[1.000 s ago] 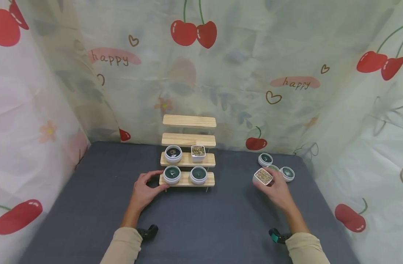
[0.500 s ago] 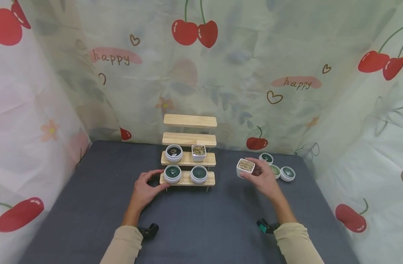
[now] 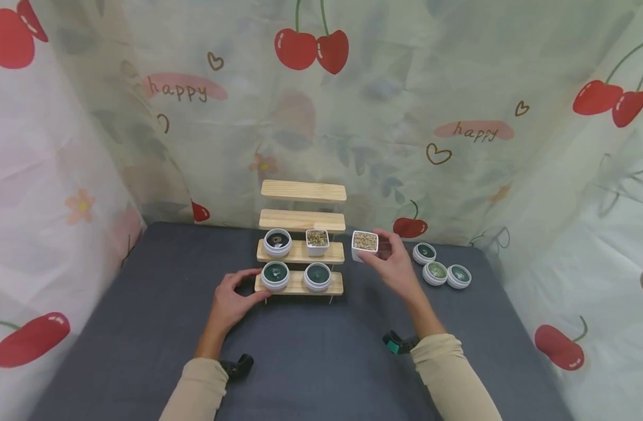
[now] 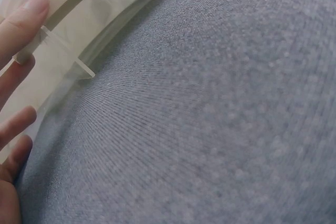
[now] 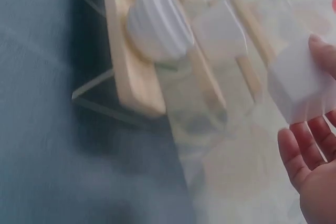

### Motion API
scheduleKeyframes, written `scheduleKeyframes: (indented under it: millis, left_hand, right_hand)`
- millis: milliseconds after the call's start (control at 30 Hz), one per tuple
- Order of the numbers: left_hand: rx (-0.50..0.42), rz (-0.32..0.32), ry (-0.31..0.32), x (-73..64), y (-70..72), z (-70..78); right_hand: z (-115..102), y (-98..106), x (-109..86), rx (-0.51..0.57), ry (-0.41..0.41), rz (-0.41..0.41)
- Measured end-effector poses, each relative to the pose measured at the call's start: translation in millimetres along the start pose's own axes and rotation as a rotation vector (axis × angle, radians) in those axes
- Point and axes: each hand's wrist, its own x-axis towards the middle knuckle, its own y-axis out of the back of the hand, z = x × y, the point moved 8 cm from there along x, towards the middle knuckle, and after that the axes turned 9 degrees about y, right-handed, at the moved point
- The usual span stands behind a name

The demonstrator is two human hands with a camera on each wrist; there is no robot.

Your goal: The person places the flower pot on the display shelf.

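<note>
Cup point(image 3: 365, 244), square and white, is pinched in the right hand point(image 3: 395, 267), just right of the wooden rack point(image 3: 302, 220). The left hand point(image 3: 233, 299) seems to grip the bottom shelf point(image 3: 296, 285) by its left end, contact partly hidden.

Loads of free table point(image 3: 321, 356) between the forearms point(image 3: 195, 389) at the near edge, more toward the left edge. On the wooden rack point(image 3: 303, 190), the top two steps are totally free; the lower two have narrow gaps between pots point(image 3: 317, 278). Left hand point(image 3: 234, 298) blocks the bottom step's left end, right hand point(image 3: 397, 269) plus square cup point(image 3: 365, 242) clogs the right side. Three round tubs point(image 3: 435, 273) crowd the table's far right corner.
</note>
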Motion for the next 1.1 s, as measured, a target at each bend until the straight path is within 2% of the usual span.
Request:
scheduleKeyframes:
  millis: [100, 433, 633, 900, 1100]
  left_hand:
    - [-0.011, 0.003, -0.005, -1.8, 1.0, -2.5]
    - [-0.015, -0.001, -0.014, -3.3, -2.6, -2.2]
    - [-0.015, 0.002, -0.030, -0.7, 1.0, 0.4]
    - [-0.011, -0.006, -0.039, 1.4, 3.2, 0.2]
    - [-0.017, -0.011, -0.033, -0.4, 1.6, 2.2]
  right_hand:
    - [-9.1, -16.5, 7.9, 0.032, 0.012, -0.006]
    - [-33.2, -49.7, 31.7, 0.136, 0.056, 0.047]
    - [-53.0, -80.4, 52.6, 0.180, 0.083, 0.024]
    - [-59.5, -120.3, 72.7, 0.169, 0.063, -0.035]
    - [-55.7, -136.9, 84.9, 0.098, 0.034, -0.060]
